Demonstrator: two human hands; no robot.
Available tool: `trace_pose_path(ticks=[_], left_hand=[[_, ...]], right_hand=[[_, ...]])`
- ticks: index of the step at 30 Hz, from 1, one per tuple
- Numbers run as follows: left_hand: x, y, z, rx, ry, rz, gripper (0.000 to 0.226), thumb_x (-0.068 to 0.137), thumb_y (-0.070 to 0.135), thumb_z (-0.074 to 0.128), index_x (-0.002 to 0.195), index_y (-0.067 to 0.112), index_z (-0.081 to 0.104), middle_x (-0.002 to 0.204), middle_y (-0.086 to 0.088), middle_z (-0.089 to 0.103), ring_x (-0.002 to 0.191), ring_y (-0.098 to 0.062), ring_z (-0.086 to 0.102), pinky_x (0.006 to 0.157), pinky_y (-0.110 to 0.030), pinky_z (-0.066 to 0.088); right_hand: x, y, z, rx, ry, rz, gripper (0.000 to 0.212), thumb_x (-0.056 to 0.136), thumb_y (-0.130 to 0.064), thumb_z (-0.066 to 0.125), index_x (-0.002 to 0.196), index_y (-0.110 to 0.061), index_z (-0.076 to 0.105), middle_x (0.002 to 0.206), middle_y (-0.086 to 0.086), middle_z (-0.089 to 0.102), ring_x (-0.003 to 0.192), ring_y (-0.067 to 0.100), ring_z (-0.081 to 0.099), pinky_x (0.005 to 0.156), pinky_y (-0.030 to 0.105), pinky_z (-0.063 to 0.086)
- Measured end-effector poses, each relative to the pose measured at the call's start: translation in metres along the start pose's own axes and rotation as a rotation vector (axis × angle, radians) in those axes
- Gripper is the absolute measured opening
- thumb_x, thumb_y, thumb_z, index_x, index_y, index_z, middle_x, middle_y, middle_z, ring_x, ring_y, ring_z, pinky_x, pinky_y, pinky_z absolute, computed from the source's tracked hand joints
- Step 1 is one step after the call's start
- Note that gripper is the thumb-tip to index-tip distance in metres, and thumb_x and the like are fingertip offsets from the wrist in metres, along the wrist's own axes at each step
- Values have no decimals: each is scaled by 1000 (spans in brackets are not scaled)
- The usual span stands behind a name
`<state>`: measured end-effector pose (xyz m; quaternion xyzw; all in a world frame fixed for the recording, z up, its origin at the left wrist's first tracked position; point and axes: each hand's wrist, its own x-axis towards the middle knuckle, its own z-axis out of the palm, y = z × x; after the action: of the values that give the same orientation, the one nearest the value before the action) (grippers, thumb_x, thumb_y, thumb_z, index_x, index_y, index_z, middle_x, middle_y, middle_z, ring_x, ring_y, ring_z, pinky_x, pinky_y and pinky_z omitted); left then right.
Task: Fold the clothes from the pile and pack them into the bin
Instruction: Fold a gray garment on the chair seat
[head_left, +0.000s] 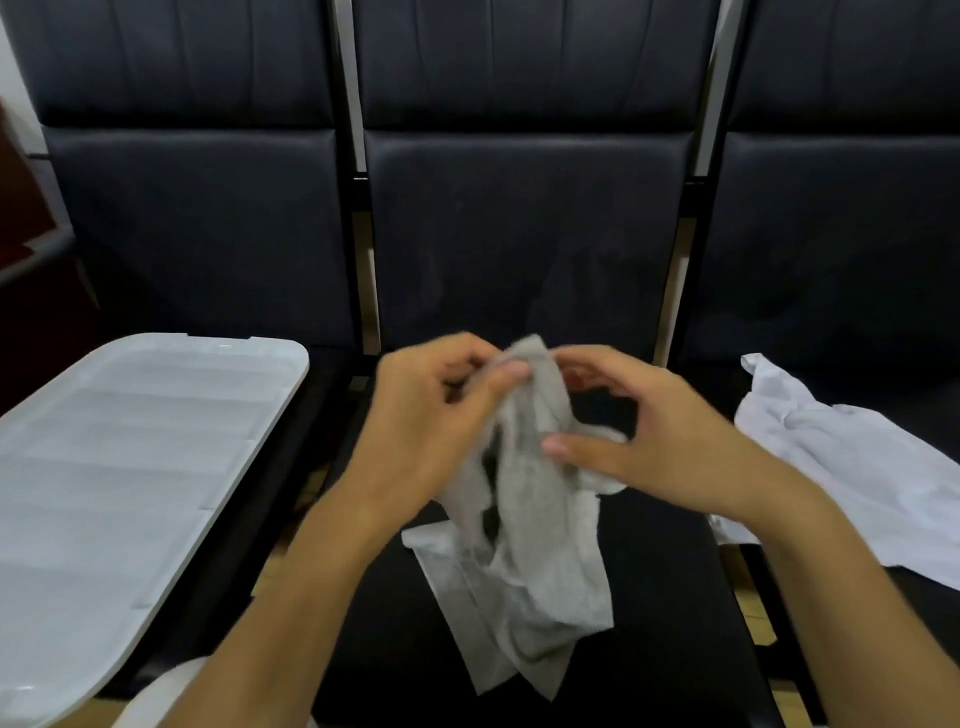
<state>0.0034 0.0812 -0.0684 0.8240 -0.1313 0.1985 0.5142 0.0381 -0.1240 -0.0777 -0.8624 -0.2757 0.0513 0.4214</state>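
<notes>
- Left hand (426, 415) and right hand (649, 441) both pinch the top of a grey garment (530, 519), fingers curled on the cloth.
- Garment hangs over the middle seat (649, 649), frame centre.
- White lid (130, 441) at 9 o'clock.
- White garment (852, 467) at 3 o'clock.

Lidded bin (130, 441) on left seat; held garment (535, 519) over middle seat (649, 649); another garment (857, 467), possibly a shirt, right.

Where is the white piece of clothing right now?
In the head view the white garment lies crumpled on the right-hand dark seat, just right of the person's right hand, while both hands hold a grey garment over the middle seat.
</notes>
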Motion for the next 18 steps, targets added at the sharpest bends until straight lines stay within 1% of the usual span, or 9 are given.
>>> trace_pose_path(ticks=[1, 3, 6, 8, 11, 12, 13, 15, 18], left_hand=[[-2, 3, 6, -39, -74, -9, 8, 89, 21, 70, 88, 14, 73, 72, -3, 71, 66, -16, 69, 59, -24, 54], [-4, 3, 10, -144, -136, -75, 11, 89, 21, 69, 90, 11, 67, 64, -8, 68, 55, -15, 65, 52, -20, 50], [-2, -10, 7, -324, -153, -292, 27, 88, 31, 65, 103, 12, 54, 54, -4, 56, 46, -11, 50, 46, -21, 40], [-4, -20, 10, -371, -300, -398, 36, 82, 38, 68, 110, 19, 54, 69, -5, 63, 60, -13, 59, 53, -25, 46], [-16, -30, 30, -154, -569, -278, 23, 86, 28, 74, 105, 29, 61, 96, 5, 71, 88, -8, 69, 73, -27, 58], [-20, -33, 38, -33, -588, -239, 13, 89, 24, 69, 93, 34, 62, 87, 9, 69, 80, -4, 67, 68, -27, 57], [-23, -40, 41, 111, -561, -231, 21, 91, 22, 63, 76, 37, 59, 73, 10, 64, 65, -2, 61, 59, -31, 53], [-20, -54, 38, 346, -449, -293, 30, 89, 21, 56, 60, 28, 50, 59, 7, 54, 53, -10, 51, 54, -42, 47], [-8, -66, 11, 413, -455, -400, 29, 87, 23, 58, 59, 26, 56, 61, 4, 55, 59, -13, 54, 57, -34, 45]], right_hand=[[1, -7, 7, 158, -42, -84, 58, 80, -37, 78, 133, -29, 55, 120, -12, 66, 114, 4, 63, 96, 28, 53], [6, -15, 20, 292, -21, -145, 37, 83, -18, 76, 119, -17, 66, 109, -5, 73, 103, 9, 70, 87, 26, 57], [8, -12, 19, 244, 211, -122, 8, 86, -15, 72, 92, -20, 76, 85, -9, 75, 84, 4, 72, 72, 16, 55], [7, -7, 12, 207, 362, -87, 10, 88, -15, 70, 85, -24, 74, 80, -12, 73, 79, 2, 69, 68, 13, 52], [7, -7, 2, 301, 508, -40, 14, 92, -21, 66, 79, -18, 69, 76, -4, 70, 70, 7, 67, 60, 17, 53], [6, -5, -2, 296, 548, -35, 16, 93, -22, 65, 79, -15, 69, 76, -2, 69, 70, 9, 67, 60, 19, 55], [4, -2, -7, 257, 563, -30, 17, 92, -23, 66, 79, -13, 69, 77, -2, 69, 71, 10, 68, 61, 19, 55], [-3, 7, -22, 69, 467, 32, 18, 90, -27, 68, 78, -15, 71, 77, -6, 70, 74, 7, 67, 60, 14, 53], [-28, 29, -48, 47, 155, 239, 15, 90, -23, 69, 80, -14, 76, 80, -5, 74, 78, 7, 70, 62, 11, 52]])
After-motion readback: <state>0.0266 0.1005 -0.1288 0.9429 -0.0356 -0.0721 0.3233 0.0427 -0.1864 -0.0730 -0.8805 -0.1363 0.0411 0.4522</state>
